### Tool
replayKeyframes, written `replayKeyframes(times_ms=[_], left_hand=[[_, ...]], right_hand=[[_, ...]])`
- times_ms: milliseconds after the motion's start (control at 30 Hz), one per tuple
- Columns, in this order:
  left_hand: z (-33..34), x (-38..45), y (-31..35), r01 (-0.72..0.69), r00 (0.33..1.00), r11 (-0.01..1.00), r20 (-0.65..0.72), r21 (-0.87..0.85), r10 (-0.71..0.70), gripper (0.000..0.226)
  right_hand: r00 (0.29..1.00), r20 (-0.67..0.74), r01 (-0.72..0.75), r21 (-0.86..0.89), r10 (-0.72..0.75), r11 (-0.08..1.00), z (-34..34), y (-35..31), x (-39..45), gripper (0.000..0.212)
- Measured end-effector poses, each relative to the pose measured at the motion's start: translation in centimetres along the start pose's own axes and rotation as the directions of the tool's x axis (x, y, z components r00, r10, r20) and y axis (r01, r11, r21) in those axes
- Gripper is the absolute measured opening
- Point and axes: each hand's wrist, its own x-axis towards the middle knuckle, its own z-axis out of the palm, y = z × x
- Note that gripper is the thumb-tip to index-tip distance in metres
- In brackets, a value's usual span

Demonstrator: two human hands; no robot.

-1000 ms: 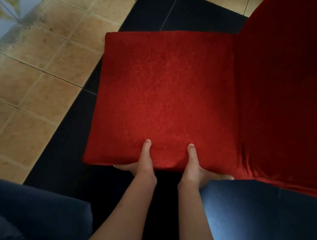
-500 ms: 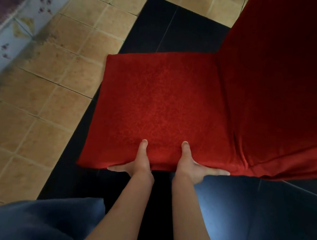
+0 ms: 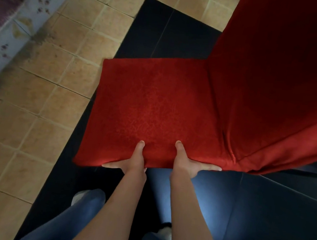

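At its near edge, both hands (left hand [image 3: 132,161], right hand [image 3: 189,163]) grip the red cushion [image 3: 151,107].

There is only one view, from a camera worn on the person's head. It faces forward and steeply down, along the two forearms [image 3: 119,204], which enter from the bottom edge. It is near. The left grip [image 3: 128,162] and the right grip [image 3: 188,163] lie just below the centre, on the near edge of the red cushion [image 3: 155,109] that fills the middle. The wide lens also takes in the tiled floor [image 3: 46,96] at the left, with slanted lines, and the person's legs [image 3: 86,210] below.
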Motion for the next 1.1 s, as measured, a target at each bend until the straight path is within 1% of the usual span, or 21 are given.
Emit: replayKeyframes(times_ms=[167, 200, 300, 333, 433, 533, 700, 800, 900, 967, 1100], left_hand=[[-2.7, -1.7, 1.0, 0.029, 0.999, 1.0, -0.017, -0.001, -0.029, 0.094], [-3.3, -2.0, 1.6, 0.028, 0.999, 1.0, -0.027, 0.011, -0.027, 0.096], [-5.3, -2.6, 3.4, 0.015, 0.998, 1.0, -0.056, 0.027, -0.013, 0.113], [-6.1, -2.9, 3.9, 0.013, 0.998, 0.999, -0.067, 0.037, -0.01, 0.115], [-8.2, -3.9, 5.1, 0.014, 0.996, 0.999, -0.094, 0.052, -0.009, 0.115], [-10.1, -4.6, 5.9, 0.042, 0.995, 0.997, -0.088, 0.058, -0.037, 0.117], [-12.6, -6.7, 7.1, 0.057, 0.989, 0.995, -0.139, 0.087, -0.044, 0.123], [-13.0, -7.7, 8.3, 0.069, 0.986, 0.992, -0.161, 0.101, -0.053, 0.128], [-12.5, -8.5, 9.4, 0.095, 0.982, 0.989, -0.172, 0.114, -0.074, 0.123], [-11.7, -9.1, 10.3, 0.105, 0.976, 0.989, -0.2, 0.106, -0.082, 0.128], [-10.1, -10.4, 11.9, 0.129, 0.959, 0.981, -0.271, 0.144, -0.086, 0.14]], right_hand=[[1.0, -0.01, 0.014, -0.033, -0.014, 0.999, -1.0, 1.0, -2.6, 0.144], [1.0, -0.02, 0.009, -0.037, -0.01, 0.999, -1.0, 1.2, -3.5, 0.144], [0.999, -0.041, -0.013, -0.042, 0.012, 0.999, -1.0, 2.0, -6.4, 0.143], [0.998, -0.056, -0.016, -0.049, 0.014, 0.999, -1.1, 2.4, -7.4, 0.142], [0.996, -0.084, -0.042, -0.064, 0.037, 0.997, -1.4, 3.0, -10.2, 0.141], [0.993, -0.101, -0.078, -0.091, 0.069, 0.993, -2.1, 3.4, -12.5, 0.14], [0.987, -0.119, -0.128, -0.151, 0.11, 0.98, -3.0, 3.2, -15.8, 0.137], [0.985, -0.119, -0.143, -0.183, 0.123, 0.973, -2.9, 2.3, -17.1, 0.138], [0.989, -0.095, -0.13, -0.192, 0.113, 0.973, -2.6, 1.0, -17.5, 0.14], [0.99, -0.085, -0.127, -0.211, 0.111, 0.969, -2.4, 0.1, -17.7, 0.141], [0.989, -0.085, -0.139, -0.234, 0.122, 0.962, -1.5, -2.0, -18.0, 0.143]])
